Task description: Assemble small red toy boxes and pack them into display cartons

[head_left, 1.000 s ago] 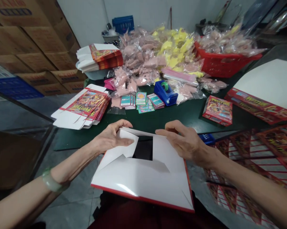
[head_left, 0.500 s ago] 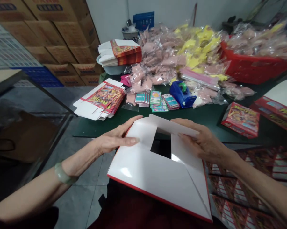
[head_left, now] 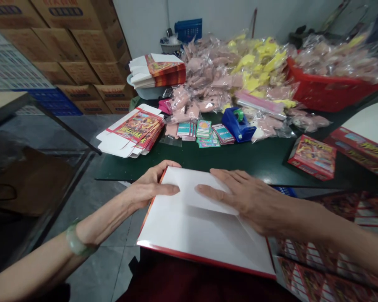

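A cardboard box (head_left: 176,226), white on the side facing me and red along its edges, is in front of my body at the table's near edge. My left hand (head_left: 157,184) grips its left far corner, thumb on the white face and fingers behind the side. My right hand (head_left: 235,195) lies flat over a white flap (head_left: 191,197), with fingers stretched out and thumb apart. No opening shows in the white face. The box's far right part is hidden under my right hand.
On the green table (head_left: 182,157) are flat printed boxes (head_left: 132,126), cards (head_left: 207,132), a blue tape dispenser (head_left: 239,126) and a small red box (head_left: 313,157). Behind them bagged plush toys (head_left: 207,79) are heaped beside a red basket (head_left: 327,90). Cartons (head_left: 63,46) are stacked at left.
My right hand has moved left and pressed the raised flap down, so the dark opening in the box is covered. My left hand keeps its grip.
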A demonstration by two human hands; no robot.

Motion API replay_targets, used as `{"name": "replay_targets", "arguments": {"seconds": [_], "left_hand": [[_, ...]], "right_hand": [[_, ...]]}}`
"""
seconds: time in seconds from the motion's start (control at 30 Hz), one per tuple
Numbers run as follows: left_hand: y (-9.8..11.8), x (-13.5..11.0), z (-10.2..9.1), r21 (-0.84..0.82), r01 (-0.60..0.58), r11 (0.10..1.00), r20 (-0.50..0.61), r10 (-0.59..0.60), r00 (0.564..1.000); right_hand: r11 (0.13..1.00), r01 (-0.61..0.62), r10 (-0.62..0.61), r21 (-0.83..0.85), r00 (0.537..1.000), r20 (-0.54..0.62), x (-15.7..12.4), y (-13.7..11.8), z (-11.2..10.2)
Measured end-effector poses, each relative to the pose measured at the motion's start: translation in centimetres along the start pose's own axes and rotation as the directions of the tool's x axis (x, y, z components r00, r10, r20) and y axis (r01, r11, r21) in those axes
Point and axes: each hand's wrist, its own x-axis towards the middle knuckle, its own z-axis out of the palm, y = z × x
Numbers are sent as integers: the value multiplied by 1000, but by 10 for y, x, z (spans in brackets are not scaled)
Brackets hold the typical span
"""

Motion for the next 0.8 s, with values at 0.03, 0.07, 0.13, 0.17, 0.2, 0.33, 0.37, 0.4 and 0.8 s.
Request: {"name": "replay_targets", "arguments": {"seconds": [0.03,0.07,0.13,0.17,0.2,0.33,0.37,0.4,0.8], "left_hand": [[0,-1,0,-8,-8,1000,-8,8,1000],[0,-2,1,-13,-21,1000,-19,21,1000],[1,-3,2,-14,-50,999,-44,49,998],[1,-3,3,-12,-60,998,-53,59,997],[0,-3,3,-9,-64,998,-58,63,996],[-3,0,2,0,-49,999,-64,49,997],[-5,0,1,1,-47,999,-62,47,997],[-6,0,0,2,-41,999,-59,41,997],[1,12,5,-39,56,998,-158,-62,986]], "right_hand": [[994,0,-8,114,998,62,-1,1,-9],[970,-20,-9,241,993,118,-1,4,-17],[871,-114,27,479,983,184,3,11,-29],[806,-169,71,567,979,191,7,14,-31],[744,-217,122,632,974,191,11,17,-29],[653,-373,322,659,925,204,31,17,-8],[675,-407,356,615,910,211,35,14,-2],[711,-427,374,559,902,215,38,11,2],[924,-365,335,113,916,220,48,-13,7]]}}
